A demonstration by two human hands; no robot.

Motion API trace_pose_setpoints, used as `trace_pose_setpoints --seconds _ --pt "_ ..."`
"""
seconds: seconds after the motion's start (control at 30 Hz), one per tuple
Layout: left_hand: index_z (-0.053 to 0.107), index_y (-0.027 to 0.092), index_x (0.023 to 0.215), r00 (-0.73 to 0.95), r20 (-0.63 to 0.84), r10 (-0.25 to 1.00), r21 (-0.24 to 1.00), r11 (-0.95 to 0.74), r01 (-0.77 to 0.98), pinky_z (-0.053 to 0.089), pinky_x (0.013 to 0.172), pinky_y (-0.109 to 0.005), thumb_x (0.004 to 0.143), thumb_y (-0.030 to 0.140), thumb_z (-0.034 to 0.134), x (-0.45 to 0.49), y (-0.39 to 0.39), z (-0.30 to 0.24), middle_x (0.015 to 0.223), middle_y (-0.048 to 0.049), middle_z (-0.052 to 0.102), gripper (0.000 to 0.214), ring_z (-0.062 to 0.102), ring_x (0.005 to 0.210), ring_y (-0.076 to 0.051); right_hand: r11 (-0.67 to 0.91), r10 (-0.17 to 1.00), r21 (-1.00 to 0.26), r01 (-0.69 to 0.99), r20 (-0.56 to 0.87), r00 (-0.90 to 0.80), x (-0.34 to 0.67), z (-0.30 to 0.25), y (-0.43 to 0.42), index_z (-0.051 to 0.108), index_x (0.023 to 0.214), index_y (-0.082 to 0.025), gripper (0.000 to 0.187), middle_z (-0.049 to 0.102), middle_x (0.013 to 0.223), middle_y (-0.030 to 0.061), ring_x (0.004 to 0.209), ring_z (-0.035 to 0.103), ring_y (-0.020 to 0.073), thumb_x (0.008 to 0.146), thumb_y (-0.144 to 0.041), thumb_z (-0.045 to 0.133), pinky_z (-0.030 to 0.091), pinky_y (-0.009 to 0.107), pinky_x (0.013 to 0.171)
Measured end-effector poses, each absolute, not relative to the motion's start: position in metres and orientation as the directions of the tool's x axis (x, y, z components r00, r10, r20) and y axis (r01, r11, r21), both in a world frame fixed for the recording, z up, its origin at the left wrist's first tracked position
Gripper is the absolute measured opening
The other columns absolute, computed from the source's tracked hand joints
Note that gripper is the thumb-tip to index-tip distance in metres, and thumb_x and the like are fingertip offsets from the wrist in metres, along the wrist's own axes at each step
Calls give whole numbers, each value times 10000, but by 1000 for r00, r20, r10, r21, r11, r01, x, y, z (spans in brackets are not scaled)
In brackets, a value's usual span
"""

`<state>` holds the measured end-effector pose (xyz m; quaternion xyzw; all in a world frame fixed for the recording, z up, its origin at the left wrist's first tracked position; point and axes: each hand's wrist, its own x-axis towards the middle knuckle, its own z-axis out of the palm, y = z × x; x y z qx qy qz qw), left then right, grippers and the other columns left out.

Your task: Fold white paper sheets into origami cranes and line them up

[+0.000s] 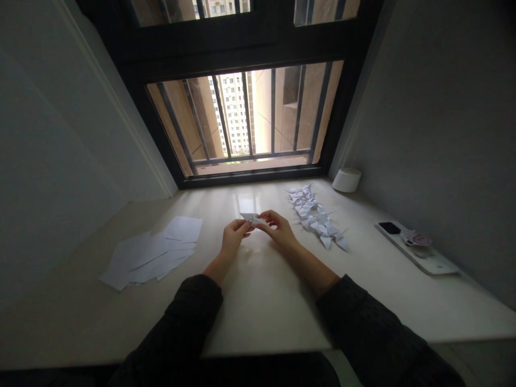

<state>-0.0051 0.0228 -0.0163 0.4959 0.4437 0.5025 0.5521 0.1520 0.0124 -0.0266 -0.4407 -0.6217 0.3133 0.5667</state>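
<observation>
A small folded piece of white paper (250,216) is held just above the sill, between my two hands. My left hand (234,236) pinches its near left part with thumb and fingertips. On the other side, my right hand (279,228) grips the right end, thumb below and fingers curled over it. The fingers cover part of the folds. To the right lies a cluster of folded white paper cranes (314,215), their pointed ends sticking out. Loose white paper sheets (161,250) lie overlapping and fanned out at the left.
The pale windowsill (258,312) bears everything and ends at a near edge. A white cup-like object (346,180) stands in the back right corner. By the right wall lies a phone (437,263) with a round grip on its back. A barred window (258,174) closes off the far side.
</observation>
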Motion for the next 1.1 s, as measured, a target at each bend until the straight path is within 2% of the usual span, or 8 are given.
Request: trace_pose_setpoints --seconds 0.13,0.2,0.3,0.43,0.53,0.7,0.87,1.1 --pt "601 149 809 80 -4 997 984 19 -177 487 684 -278 611 427 733 -3 20 -15 805 -56 680 366 659 758 -178 446 884 -868 217 465 41 150 -27 10 686 882 -250 249 707 912 24 810 627 189 677 -391 702 463 304 693" --pt "572 161 937 93 -1 996 984 18 -178 491 682 -290 623 422 732 -2 19 -16 834 -64 684 438 667 768 -190 434 885 -873 221 459 74 150 -27 10 701 882 -254 234 716 906 29 821 636 197 691 -387 692 469 312 695" --pt "434 198 1185 109 46 993 987 -29 -156 491 670 -296 656 408 721 -1 18 -17 871 -76 695 637 676 765 -201 400 903 -895 195 422 81 151 -24 10 715 868 -251 229 722 909 37 825 649 204 691 -394 694 477 309 681" --pt "323 233 1312 140 104 985 991 -90 -103 487 663 -282 692 408 695 -1 18 -16 883 -68 703 744 680 762 -200 361 923 -917 170 377 77 151 -19 9 725 860 -252 244 727 906 41 840 657 214 688 -422 694 476 305 670" --pt "444 239 1265 195 157 968 987 -149 -57 478 658 -259 716 404 671 -2 18 -14 913 -62 700 616 674 794 -191 342 930 -929 143 356 89 152 -19 9 730 849 -254 243 730 889 37 849 661 219 687 -431 694 475 307 683" --pt "643 206 1045 198 242 950 970 -241 -33 477 648 -262 712 378 668 -2 18 -14 956 -69 698 376 666 793 -186 323 939 -946 38 325 115 151 -22 11 737 820 -247 249 733 876 42 852 667 236 662 -438 708 499 336 722" --pt "707 193 865 135 284 949 957 -289 20 492 642 -276 695 375 673 -5 20 -12 919 -66 711 251 653 760 -177 290 957 -946 -146 284 62 148 -18 9 740 777 -236 245 736 843 37 839 677 237 600 -406 756 514 367 790" --pt "721 193 813 124 349 929 932 -358 55 512 675 -300 702 368 671 -5 19 -7 808 -54 717 213 650 745 -183 248 968 -959 -138 242 61 150 -16 9 740 742 -217 266 736 781 39 769 677 233 574 -422 762 516 378 778"
